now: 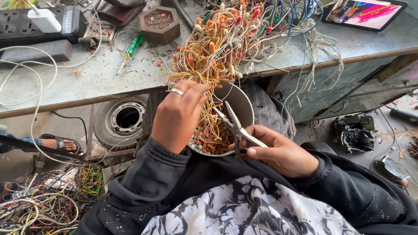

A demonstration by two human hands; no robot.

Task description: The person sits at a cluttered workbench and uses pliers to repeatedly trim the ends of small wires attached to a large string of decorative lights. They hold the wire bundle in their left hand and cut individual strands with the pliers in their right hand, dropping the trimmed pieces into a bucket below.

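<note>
Scissors (235,130) in the right hand's (283,152) grasp point far-left, blades parted; left hand (178,115) grips wires (209,61) over the bowl (241,104).

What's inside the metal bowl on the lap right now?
The metal bowl holds a heap of small orange and brown cut pieces, with yellow and orange wires hanging into it. The left hand covers its left side, and the heap hides the bottom.

bright daylight | soft shadows | sharp focus | edges bowed (wide lens)
</note>
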